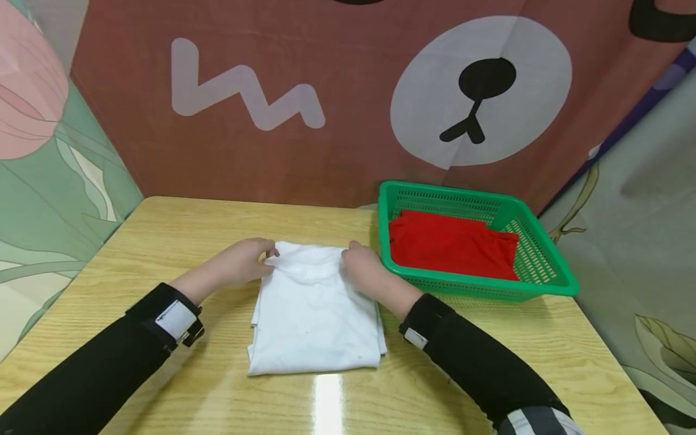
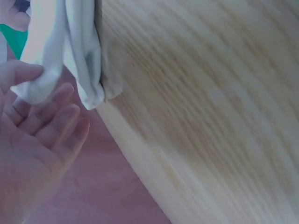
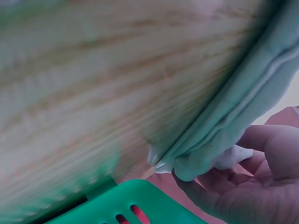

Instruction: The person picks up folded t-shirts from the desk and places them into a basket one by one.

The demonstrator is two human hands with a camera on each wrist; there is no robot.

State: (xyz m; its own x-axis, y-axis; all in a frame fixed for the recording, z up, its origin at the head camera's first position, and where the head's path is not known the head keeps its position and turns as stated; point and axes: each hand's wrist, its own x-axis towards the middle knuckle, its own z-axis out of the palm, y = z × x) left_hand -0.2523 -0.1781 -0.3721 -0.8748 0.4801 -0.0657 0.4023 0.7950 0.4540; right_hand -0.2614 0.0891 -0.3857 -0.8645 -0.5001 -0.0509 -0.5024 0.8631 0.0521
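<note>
- Black sleeves (image 1: pixel 92 380) reach in from 8 and 4 o'clock toward the folded white shirt (image 1: pixel 318 326), which lies between them.
- Brown backdrop cloth (image 1: pixel 348 163) hangs at 12 o'clock, behind everything, printed with a cartoon muzzle and a pale zigzag.
- Wood-grain table (image 1: pixel 190 229) spreads beneath the shirt, a bright streak of reflected light at the shirt's 6 o'clock.
- Green floral cloth (image 1: pixel 32 193) hangs at 10 o'clock, past the table's edge.
- Green plastic basket (image 1: pixel 462 287) with slotted walls stands on the table at the shirt's 2 o'clock, just beyond the right hand (image 1: pixel 368 272).
- The white shirt lies flat in layers on the table, a curved band running across it near 12 o'clock; its far corners are in the fingers.
- Red garment (image 1: pixel 451 244) rests folded inside the basket.
- The left hand (image 1: pixel 244 263), at the shirt's 10 o'clock, pinches that corner between thumb and forefinger, its other fingers spread loosely below.
- The right hand, at 2 o'clock, pinches the opposite corner, thumb and curled fingers narrow about the cloth.
- White patch (image 1: pixel 176 319) sits on the left cuff.
</note>
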